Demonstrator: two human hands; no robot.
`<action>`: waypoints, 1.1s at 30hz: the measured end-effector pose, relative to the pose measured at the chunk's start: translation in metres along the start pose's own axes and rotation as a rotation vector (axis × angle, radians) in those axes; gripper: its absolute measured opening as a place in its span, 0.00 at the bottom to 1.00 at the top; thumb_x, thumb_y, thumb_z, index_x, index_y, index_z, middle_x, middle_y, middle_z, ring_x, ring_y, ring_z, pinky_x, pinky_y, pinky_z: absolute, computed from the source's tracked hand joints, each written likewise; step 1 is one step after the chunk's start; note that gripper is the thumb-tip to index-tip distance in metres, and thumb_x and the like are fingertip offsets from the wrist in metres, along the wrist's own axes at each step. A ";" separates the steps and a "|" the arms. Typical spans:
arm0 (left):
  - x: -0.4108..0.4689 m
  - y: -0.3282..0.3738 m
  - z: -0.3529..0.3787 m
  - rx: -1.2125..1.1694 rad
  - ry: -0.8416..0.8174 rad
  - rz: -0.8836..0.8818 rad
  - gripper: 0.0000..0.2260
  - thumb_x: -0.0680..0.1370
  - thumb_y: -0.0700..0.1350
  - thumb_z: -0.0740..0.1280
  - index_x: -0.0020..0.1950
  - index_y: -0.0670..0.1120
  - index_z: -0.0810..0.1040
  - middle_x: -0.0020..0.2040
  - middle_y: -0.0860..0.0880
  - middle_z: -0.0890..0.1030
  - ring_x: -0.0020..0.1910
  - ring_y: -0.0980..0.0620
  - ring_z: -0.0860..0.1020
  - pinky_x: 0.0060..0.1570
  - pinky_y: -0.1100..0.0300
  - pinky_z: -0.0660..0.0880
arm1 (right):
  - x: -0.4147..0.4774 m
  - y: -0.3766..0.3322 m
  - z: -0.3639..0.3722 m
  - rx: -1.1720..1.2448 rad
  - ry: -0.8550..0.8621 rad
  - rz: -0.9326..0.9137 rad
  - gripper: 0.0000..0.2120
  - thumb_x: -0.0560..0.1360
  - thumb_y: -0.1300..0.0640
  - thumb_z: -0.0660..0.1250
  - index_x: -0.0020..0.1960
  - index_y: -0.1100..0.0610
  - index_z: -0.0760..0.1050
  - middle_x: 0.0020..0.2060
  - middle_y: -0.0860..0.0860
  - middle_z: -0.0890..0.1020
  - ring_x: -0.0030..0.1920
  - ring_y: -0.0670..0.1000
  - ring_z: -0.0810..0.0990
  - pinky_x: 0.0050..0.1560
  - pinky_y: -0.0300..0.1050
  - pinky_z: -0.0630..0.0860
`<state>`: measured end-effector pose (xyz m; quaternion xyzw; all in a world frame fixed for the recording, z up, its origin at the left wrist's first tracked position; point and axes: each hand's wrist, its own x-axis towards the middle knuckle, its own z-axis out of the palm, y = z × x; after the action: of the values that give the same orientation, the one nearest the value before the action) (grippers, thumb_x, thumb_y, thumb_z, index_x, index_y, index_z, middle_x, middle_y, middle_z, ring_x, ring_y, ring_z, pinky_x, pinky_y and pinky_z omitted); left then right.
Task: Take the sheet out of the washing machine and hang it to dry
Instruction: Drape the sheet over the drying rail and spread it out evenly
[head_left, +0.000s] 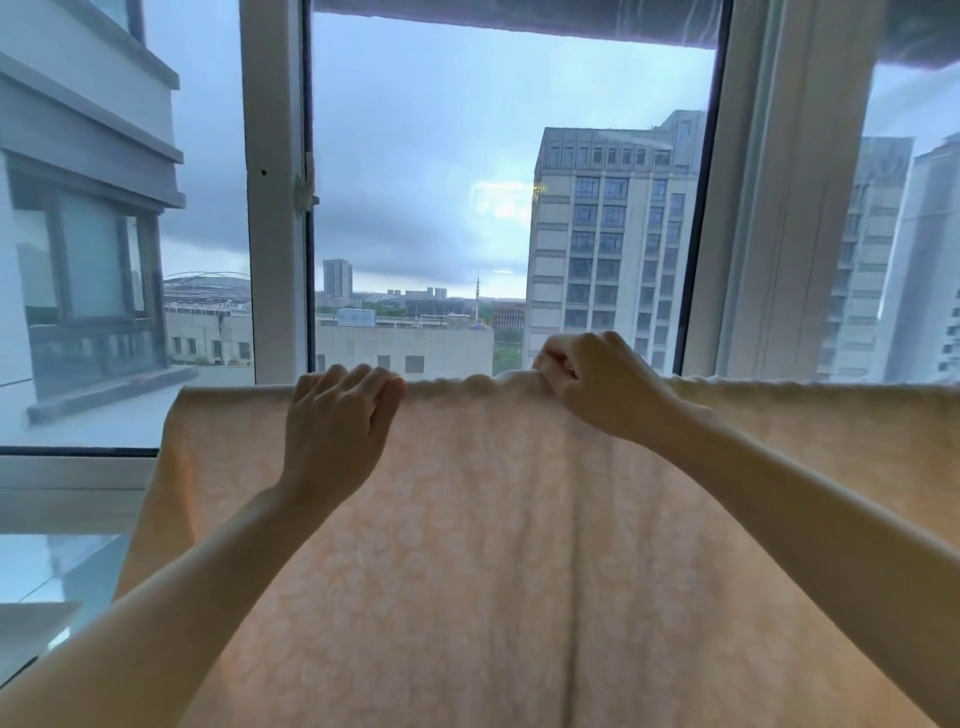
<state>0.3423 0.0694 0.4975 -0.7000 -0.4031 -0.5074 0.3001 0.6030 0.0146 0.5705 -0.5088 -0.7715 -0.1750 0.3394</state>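
Observation:
A pale peach sheet (467, 545) with a faint white flower print hangs over a hidden rail in front of the window, its top fold running level across the view. My left hand (337, 421) lies on that top fold left of centre, fingers fairly straight and draped over the edge. Right of centre, my right hand (597, 384) has its fingers curled and pinches a raised bunch of the fabric at the fold. The sheet's lower part fills the bottom of the view, and its right side runs out of frame.
A large window with white frames (275, 208) stands close behind the sheet, showing tall buildings (613, 234) outside. A white ledge (31, 629) sits at lower left. A dark strip of blind or cloth (519, 21) runs along the top.

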 end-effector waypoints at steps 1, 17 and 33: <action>-0.001 -0.002 0.000 0.007 0.018 -0.003 0.20 0.82 0.53 0.53 0.43 0.45 0.80 0.36 0.50 0.80 0.33 0.52 0.73 0.41 0.58 0.64 | -0.004 0.005 -0.004 0.009 0.008 0.006 0.11 0.79 0.53 0.60 0.45 0.55 0.78 0.35 0.49 0.81 0.33 0.45 0.79 0.38 0.48 0.80; -0.001 0.014 0.010 0.111 0.124 -0.051 0.17 0.82 0.48 0.55 0.41 0.43 0.78 0.33 0.48 0.78 0.32 0.53 0.68 0.40 0.56 0.68 | -0.026 0.075 -0.030 0.092 0.167 -0.055 0.03 0.77 0.56 0.67 0.48 0.53 0.80 0.37 0.47 0.83 0.38 0.46 0.81 0.45 0.48 0.81; 0.033 0.188 0.052 -0.052 0.021 0.046 0.14 0.82 0.48 0.58 0.56 0.44 0.82 0.51 0.50 0.83 0.48 0.50 0.80 0.52 0.54 0.75 | -0.035 0.117 -0.045 0.148 0.042 -0.051 0.06 0.78 0.52 0.65 0.48 0.52 0.80 0.39 0.46 0.83 0.39 0.47 0.81 0.44 0.48 0.78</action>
<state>0.5354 0.0285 0.5111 -0.7113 -0.3705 -0.5180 0.2974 0.7327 0.0128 0.5695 -0.4587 -0.7878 -0.1368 0.3877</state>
